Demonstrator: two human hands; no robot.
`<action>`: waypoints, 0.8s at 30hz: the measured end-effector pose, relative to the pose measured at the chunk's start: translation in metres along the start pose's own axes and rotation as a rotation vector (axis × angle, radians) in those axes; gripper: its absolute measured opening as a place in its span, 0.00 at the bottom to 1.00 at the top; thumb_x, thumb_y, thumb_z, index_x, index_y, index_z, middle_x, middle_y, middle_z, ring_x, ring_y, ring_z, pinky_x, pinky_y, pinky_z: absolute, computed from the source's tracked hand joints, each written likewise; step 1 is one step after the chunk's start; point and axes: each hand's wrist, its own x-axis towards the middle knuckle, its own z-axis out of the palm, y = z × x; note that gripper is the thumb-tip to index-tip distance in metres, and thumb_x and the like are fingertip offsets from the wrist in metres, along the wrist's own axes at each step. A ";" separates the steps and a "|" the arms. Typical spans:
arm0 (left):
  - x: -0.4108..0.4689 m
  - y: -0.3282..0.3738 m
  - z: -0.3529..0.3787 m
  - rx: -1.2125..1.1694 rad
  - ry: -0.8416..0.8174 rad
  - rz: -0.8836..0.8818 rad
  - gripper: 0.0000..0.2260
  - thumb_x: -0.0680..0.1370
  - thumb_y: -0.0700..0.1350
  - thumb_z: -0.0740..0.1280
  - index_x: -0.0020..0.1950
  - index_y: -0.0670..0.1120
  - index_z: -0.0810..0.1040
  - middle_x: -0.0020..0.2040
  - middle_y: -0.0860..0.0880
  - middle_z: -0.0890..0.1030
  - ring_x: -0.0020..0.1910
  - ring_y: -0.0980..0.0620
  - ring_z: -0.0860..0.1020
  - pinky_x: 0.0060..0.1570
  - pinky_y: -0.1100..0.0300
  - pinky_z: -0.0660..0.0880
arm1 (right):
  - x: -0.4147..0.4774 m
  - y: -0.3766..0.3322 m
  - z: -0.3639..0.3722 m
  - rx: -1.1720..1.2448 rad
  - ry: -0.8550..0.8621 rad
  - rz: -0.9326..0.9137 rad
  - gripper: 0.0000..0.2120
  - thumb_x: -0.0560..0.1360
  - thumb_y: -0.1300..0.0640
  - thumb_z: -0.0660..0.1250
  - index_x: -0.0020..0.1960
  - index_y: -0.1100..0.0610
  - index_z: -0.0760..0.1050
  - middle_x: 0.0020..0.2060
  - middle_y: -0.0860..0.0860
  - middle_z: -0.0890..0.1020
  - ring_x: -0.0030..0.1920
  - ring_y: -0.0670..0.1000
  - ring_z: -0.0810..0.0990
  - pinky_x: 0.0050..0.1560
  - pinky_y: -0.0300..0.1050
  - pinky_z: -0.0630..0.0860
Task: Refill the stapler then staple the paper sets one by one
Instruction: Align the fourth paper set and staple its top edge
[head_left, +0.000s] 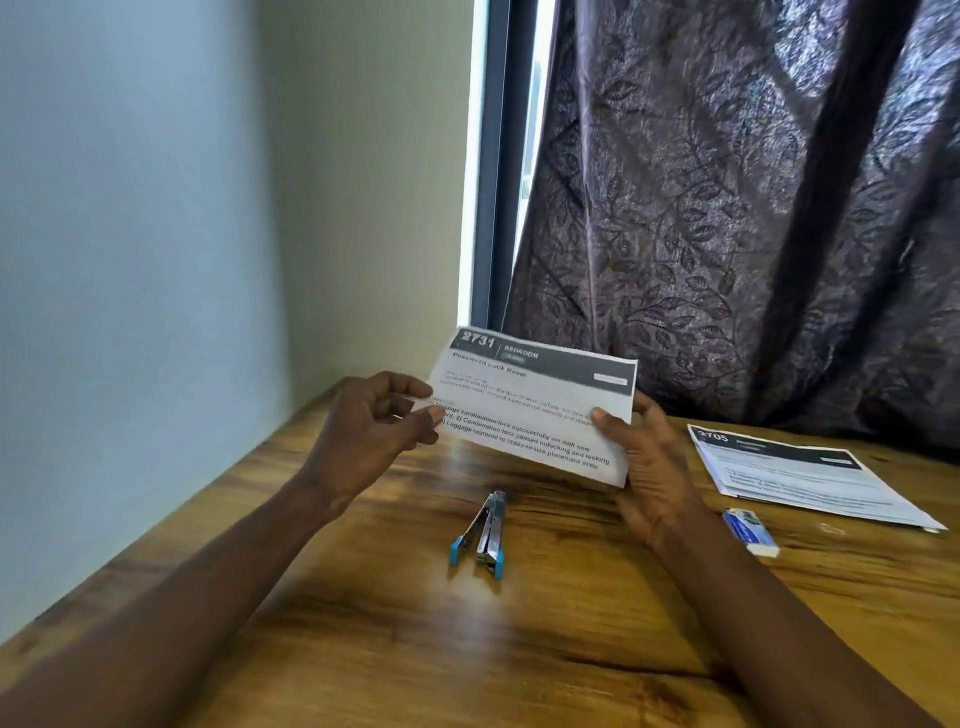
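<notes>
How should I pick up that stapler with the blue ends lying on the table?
Probably from above, on the side nearest you. The stapler lies flat on the table, its two arms spread in a narrow V with the blue ends toward you. Pinch across both arms near the middle, where they sit close together.

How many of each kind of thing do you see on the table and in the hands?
Paper bundles: 2, the held paper set and the paper stack lying on the table.
Stapler: 1, the blue stapler, lying open.
Staple box: 1, the blue and white staple box.
Total: 4.
</notes>
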 end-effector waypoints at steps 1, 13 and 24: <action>-0.001 -0.001 0.001 -0.002 0.011 -0.016 0.14 0.73 0.48 0.78 0.56 0.49 0.81 0.47 0.48 0.88 0.42 0.44 0.88 0.41 0.59 0.83 | 0.000 0.000 -0.001 -0.022 0.001 -0.020 0.29 0.72 0.69 0.72 0.71 0.55 0.70 0.60 0.60 0.83 0.58 0.62 0.84 0.58 0.70 0.78; 0.002 0.000 -0.012 -0.068 -0.080 -0.121 0.26 0.74 0.39 0.75 0.69 0.52 0.72 0.54 0.48 0.88 0.53 0.45 0.87 0.45 0.51 0.85 | 0.000 0.004 -0.001 -0.242 -0.169 -0.023 0.46 0.63 0.66 0.78 0.75 0.43 0.67 0.56 0.55 0.86 0.54 0.59 0.86 0.49 0.60 0.84; -0.005 -0.002 -0.004 0.089 -0.263 -0.074 0.32 0.76 0.36 0.75 0.73 0.57 0.66 0.54 0.46 0.87 0.52 0.45 0.87 0.46 0.49 0.85 | 0.001 -0.009 -0.010 -0.336 -0.186 0.015 0.17 0.68 0.65 0.78 0.55 0.53 0.84 0.49 0.61 0.87 0.48 0.64 0.86 0.49 0.65 0.83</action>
